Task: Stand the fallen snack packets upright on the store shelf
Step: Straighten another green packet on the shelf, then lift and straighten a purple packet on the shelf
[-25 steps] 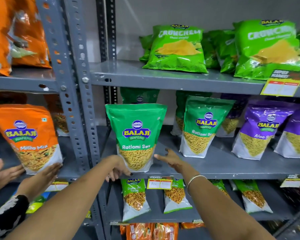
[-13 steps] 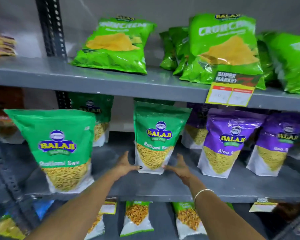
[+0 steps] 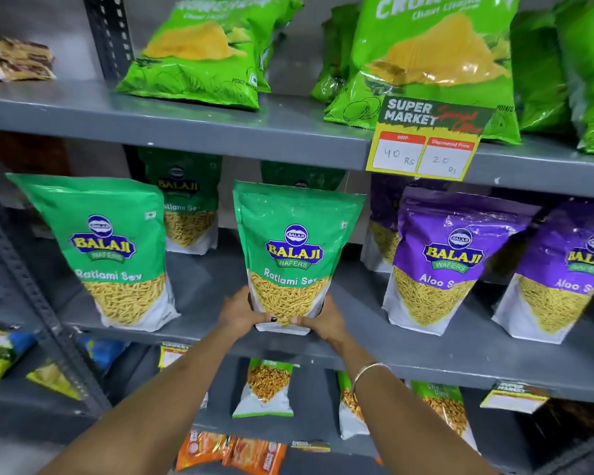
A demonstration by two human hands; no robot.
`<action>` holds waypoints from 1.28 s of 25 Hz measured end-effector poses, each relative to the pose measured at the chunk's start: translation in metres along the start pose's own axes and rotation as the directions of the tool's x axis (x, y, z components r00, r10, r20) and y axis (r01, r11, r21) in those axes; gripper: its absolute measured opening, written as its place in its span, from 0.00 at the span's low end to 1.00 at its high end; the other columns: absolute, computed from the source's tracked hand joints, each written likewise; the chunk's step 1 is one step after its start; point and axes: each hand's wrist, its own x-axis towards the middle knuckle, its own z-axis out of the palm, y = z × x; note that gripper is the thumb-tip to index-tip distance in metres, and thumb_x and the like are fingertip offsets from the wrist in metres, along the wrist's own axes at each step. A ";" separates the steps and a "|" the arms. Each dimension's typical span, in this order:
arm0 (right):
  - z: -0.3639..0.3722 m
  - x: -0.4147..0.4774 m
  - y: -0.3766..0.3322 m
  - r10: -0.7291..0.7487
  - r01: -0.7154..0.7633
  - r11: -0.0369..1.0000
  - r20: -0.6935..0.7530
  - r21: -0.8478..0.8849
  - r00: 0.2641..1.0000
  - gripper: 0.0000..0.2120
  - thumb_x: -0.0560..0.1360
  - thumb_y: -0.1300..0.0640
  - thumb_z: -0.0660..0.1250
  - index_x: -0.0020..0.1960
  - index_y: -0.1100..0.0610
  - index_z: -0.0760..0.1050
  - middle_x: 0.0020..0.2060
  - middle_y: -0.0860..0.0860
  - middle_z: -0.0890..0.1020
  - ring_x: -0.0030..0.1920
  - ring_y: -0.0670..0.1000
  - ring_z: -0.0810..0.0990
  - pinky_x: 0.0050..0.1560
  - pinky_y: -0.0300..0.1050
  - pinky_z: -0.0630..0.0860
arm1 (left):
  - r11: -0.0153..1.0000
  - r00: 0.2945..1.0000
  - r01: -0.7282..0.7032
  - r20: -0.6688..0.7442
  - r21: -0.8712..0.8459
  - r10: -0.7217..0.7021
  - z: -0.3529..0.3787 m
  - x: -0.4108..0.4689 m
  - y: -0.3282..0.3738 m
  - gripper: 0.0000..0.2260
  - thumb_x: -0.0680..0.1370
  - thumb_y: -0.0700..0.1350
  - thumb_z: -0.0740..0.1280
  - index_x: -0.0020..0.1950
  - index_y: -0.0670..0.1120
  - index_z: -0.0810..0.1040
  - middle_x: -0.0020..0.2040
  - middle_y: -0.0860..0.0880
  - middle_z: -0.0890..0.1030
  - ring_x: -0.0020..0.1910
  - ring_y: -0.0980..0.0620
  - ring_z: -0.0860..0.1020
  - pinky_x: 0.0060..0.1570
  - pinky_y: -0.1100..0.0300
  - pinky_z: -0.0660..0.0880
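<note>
A green Ratlami Sev packet (image 3: 294, 248) stands upright at the middle of the grey middle shelf (image 3: 357, 341). My left hand (image 3: 242, 313) grips its lower left corner and my right hand (image 3: 323, 320) grips its lower right corner, thumbs on the front. A second green Ratlami Sev packet (image 3: 110, 252) stands upright to the left, leaning slightly. Another green packet (image 3: 186, 204) stands behind, near the back wall. Two purple Aloo Sev packets (image 3: 439, 262) (image 3: 563, 272) stand to the right.
Light green Crunchem chip bags (image 3: 203, 53) (image 3: 432, 63) sit on the top shelf above a yellow price tag (image 3: 426, 142). Small packets (image 3: 266, 389) stand on the lower shelf. A perforated grey upright (image 3: 24, 286) divides off the left bay.
The view has shifted right and closer. Both hands have left the left Ratlami Sev packet and closed on the base of the middle one.
</note>
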 end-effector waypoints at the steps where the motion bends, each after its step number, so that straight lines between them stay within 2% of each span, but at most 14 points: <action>1: 0.001 -0.007 0.000 0.001 -0.001 1.000 -0.007 -0.013 1.000 0.42 0.63 0.58 0.78 0.71 0.58 0.60 0.65 0.51 0.72 0.67 0.52 0.69 0.67 0.45 0.66 | 1.000 1.000 -0.010 0.003 0.026 0.010 -0.002 -0.008 -0.001 0.29 0.63 0.46 0.78 0.60 0.42 0.73 0.59 0.41 0.80 0.61 0.39 0.76 0.63 0.45 0.72; 4: 0.003 -0.027 -0.004 -0.022 0.022 1.000 -0.014 -0.012 1.000 0.40 0.64 0.61 0.77 0.70 0.59 0.60 0.68 0.55 0.72 0.69 0.55 0.69 0.65 0.43 0.66 | 0.997 0.999 -0.034 -0.005 0.076 0.034 -0.009 -0.025 -0.003 0.27 0.64 0.48 0.77 0.58 0.40 0.73 0.57 0.40 0.81 0.57 0.40 0.78 0.58 0.47 0.75; 11: 0.013 -0.044 -0.008 -0.012 0.011 0.999 -0.033 -0.030 0.999 0.40 0.63 0.59 0.77 0.70 0.59 0.61 0.68 0.56 0.72 0.69 0.56 0.69 0.68 0.48 0.67 | 0.984 0.999 -0.047 0.021 0.171 0.044 -0.018 -0.038 -0.004 0.28 0.65 0.52 0.76 0.60 0.42 0.73 0.60 0.42 0.81 0.59 0.41 0.77 0.61 0.48 0.73; 15: 0.013 -0.050 -0.013 -0.033 0.031 0.997 -0.018 -0.077 0.999 0.38 0.66 0.60 0.75 0.70 0.61 0.60 0.70 0.56 0.70 0.70 0.55 0.68 0.66 0.43 0.65 | 0.983 0.999 -0.036 0.025 0.181 0.031 -0.016 -0.042 -0.006 0.28 0.67 0.52 0.74 0.63 0.44 0.71 0.63 0.44 0.79 0.63 0.42 0.75 0.62 0.49 0.71; 18: 0.010 -0.048 -0.014 -0.007 0.009 0.995 0.016 -0.100 1.000 0.39 0.67 0.60 0.74 0.71 0.62 0.57 0.70 0.56 0.68 0.71 0.55 0.66 0.67 0.44 0.65 | 0.988 0.994 -0.062 0.094 0.140 0.049 -0.017 -0.042 -0.012 0.36 0.64 0.53 0.76 0.68 0.45 0.65 0.69 0.44 0.72 0.68 0.42 0.69 0.66 0.47 0.68; 20: 0.005 -0.047 -0.010 0.024 -0.024 0.999 0.013 -0.036 1.000 0.44 0.65 0.58 0.76 0.72 0.60 0.53 0.72 0.56 0.66 0.71 0.56 0.66 0.69 0.49 0.65 | 0.975 0.997 -0.082 0.003 0.207 0.083 -0.019 -0.046 -0.013 0.46 0.63 0.56 0.76 0.73 0.44 0.57 0.73 0.43 0.64 0.73 0.42 0.62 0.69 0.45 0.64; 21: 0.000 -0.045 -0.008 0.046 -0.046 0.999 -0.007 -0.009 0.999 0.46 0.65 0.57 0.76 0.73 0.59 0.52 0.71 0.56 0.66 0.71 0.57 0.66 0.70 0.51 0.67 | 0.962 0.980 -0.121 -0.122 0.246 0.155 -0.020 -0.049 -0.013 0.47 0.63 0.58 0.75 0.74 0.43 0.55 0.74 0.43 0.62 0.74 0.42 0.60 0.69 0.44 0.62; 22: -0.009 -0.044 -0.006 0.060 -0.061 0.998 -0.053 -0.002 0.997 0.47 0.64 0.56 0.77 0.73 0.60 0.52 0.68 0.56 0.68 0.68 0.57 0.68 0.68 0.50 0.69 | 0.935 0.924 -0.193 -0.267 0.298 0.275 -0.020 -0.053 -0.012 0.46 0.65 0.60 0.72 0.74 0.42 0.57 0.74 0.42 0.62 0.73 0.42 0.59 0.69 0.43 0.61; 24: -0.037 -0.042 0.006 0.051 -0.066 0.996 -0.220 -0.061 0.974 0.37 0.65 0.57 0.76 0.67 0.64 0.61 0.52 0.55 0.75 0.56 0.54 0.74 0.54 0.40 0.72 | 0.813 0.704 -0.345 -0.444 0.469 0.554 -0.011 -0.062 -0.007 0.38 0.70 0.66 0.61 0.69 0.40 0.62 0.71 0.40 0.64 0.70 0.42 0.62 0.65 0.43 0.61; 25: -0.056 -0.043 0.013 0.037 -0.071 0.993 -0.310 -0.098 0.950 0.28 0.65 0.57 0.76 0.59 0.64 0.66 0.46 0.54 0.76 0.50 0.53 0.73 0.46 0.39 0.71 | 0.721 0.589 -0.410 -0.442 0.559 0.677 -0.003 -0.066 0.000 0.34 0.73 0.67 0.54 0.67 0.40 0.63 0.69 0.40 0.65 0.68 0.42 0.63 0.64 0.44 0.60; 26: -0.078 -0.045 0.023 0.048 -0.106 0.986 -0.394 -0.127 0.918 0.22 0.66 0.57 0.75 0.52 0.61 0.68 0.43 0.55 0.76 0.47 0.52 0.72 0.45 0.43 0.70 | 0.624 0.510 -0.468 -0.386 0.626 0.769 0.009 -0.068 0.008 0.32 0.75 0.66 0.50 0.65 0.41 0.64 0.68 0.41 0.64 0.67 0.42 0.63 0.65 0.46 0.58; 28: -0.127 -0.050 0.046 0.126 -0.216 0.969 -0.513 -0.120 0.849 0.20 0.65 0.56 0.75 0.50 0.61 0.69 0.51 0.59 0.77 0.50 0.56 0.75 0.53 0.48 0.73 | 0.457 0.409 -0.556 -0.250 0.694 0.878 0.047 -0.072 0.032 0.28 0.74 0.64 0.54 0.64 0.43 0.65 0.67 0.43 0.65 0.66 0.43 0.64 0.68 0.49 0.55; 30: -0.176 -0.046 0.071 0.167 -0.299 0.943 -0.569 -0.145 0.805 0.30 0.64 0.54 0.75 0.59 0.65 0.69 0.60 0.62 0.75 0.61 0.61 0.74 0.61 0.51 0.70 | 0.415 0.445 -0.619 -0.137 0.667 0.885 0.091 -0.071 0.064 0.31 0.69 0.61 0.63 0.64 0.44 0.66 0.67 0.45 0.66 0.66 0.45 0.65 0.68 0.52 0.56; 32: -0.217 -0.035 0.084 0.137 -0.244 0.961 -0.535 -0.134 0.834 0.41 0.61 0.54 0.78 0.66 0.66 0.62 0.60 0.60 0.72 0.66 0.62 0.70 0.65 0.53 0.68 | 0.534 0.576 -0.640 -0.115 0.553 0.809 0.135 -0.061 0.101 0.37 0.65 0.57 0.72 0.68 0.42 0.65 0.70 0.44 0.67 0.68 0.46 0.64 0.66 0.55 0.60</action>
